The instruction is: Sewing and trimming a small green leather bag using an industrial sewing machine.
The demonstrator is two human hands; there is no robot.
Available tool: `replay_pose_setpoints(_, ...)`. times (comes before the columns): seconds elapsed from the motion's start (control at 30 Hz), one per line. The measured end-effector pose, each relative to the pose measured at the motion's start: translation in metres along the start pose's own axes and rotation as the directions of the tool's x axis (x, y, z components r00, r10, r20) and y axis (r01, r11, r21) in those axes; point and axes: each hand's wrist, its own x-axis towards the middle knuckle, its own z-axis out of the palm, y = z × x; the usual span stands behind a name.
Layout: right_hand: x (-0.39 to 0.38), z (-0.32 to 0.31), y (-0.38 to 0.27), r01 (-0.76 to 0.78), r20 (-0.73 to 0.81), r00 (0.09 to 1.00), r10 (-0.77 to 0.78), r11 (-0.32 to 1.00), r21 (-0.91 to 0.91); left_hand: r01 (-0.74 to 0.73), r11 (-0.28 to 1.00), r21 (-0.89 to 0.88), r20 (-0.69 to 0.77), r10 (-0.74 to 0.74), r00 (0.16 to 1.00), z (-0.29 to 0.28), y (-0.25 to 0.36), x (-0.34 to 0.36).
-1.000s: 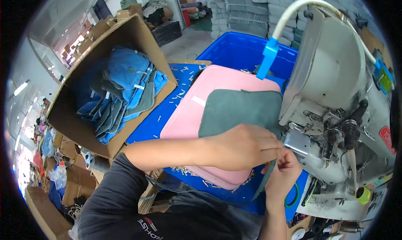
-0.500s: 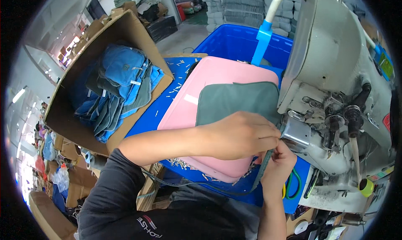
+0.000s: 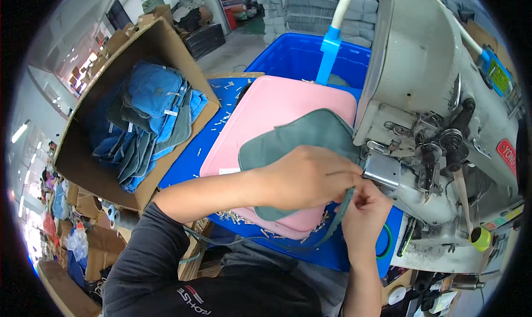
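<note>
A grey-green fabric piece (image 3: 299, 131) with rounded corners lies tilted on a pink board (image 3: 266, 95), its right edge up against the sewing machine (image 3: 421, 57). My left hand (image 3: 305, 176) reaches across the fabric, fingers closed in a pinch at its edge beside the machine's metal plate (image 3: 382, 170). Just below, my right hand (image 3: 366, 212) is closed on a narrow dark green binding strip (image 3: 337, 223). The strip hangs from between the hands and curves left past my lap. Both sets of fingertips meet and partly hide the strip and fabric edge.
A cardboard box (image 3: 69, 145) holding blue and grey fabric pieces (image 3: 158, 90) leans at left. Behind the board stands a blue bin (image 3: 288, 51). Thread scraps litter the blue tabletop (image 3: 191, 156). Green-handled scissors (image 3: 388, 242) lie right of my right wrist.
The fabric piece has turned on the board; its far edge now slants and one corner shows below my left forearm. Both hands stay close together near the machine. The view has shifted slightly.
</note>
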Motion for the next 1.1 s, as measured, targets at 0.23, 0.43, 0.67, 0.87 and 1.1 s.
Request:
replay_pose_setpoints(0.23, -0.001, 0.004, 0.004, 0.089, 0.015, 0.996, -0.088, 0.991, -0.096, 0.061, 0.985, -0.16, -0.012, -0.063, 0.998, -0.003, -0.007, 0.001)
replay_pose_setpoints(0.43, 0.003, -0.006, -0.001, 0.03, 0.027, 0.999, -0.032, 0.996, 0.08, -0.01, 1.0, -0.024, -0.025, 0.009, 1.0, 0.0, 0.005, 0.003)
replay_pose_setpoints(0.67, 0.004, -0.014, -0.016, -0.114, 0.059, 0.993, 0.103, 0.965, 0.238, 0.101, 0.991, -0.088, -0.051, -0.105, 0.993, -0.002, 0.023, -0.005)
replay_pose_setpoints(0.87, -0.009, -0.014, -0.015, -0.098, 0.059, 0.995, 0.086, 0.965, 0.244, 0.181, 0.966, -0.183, -0.069, -0.196, 0.978, 0.0, 0.03, -0.005)
replay_pose_setpoints(1.1, -0.006, -0.007, -0.01, -0.119, -0.035, 0.989, 0.141, 0.925, 0.36, 0.131, 0.971, -0.199, -0.164, -0.165, 0.973, 0.004, 0.043, -0.009)
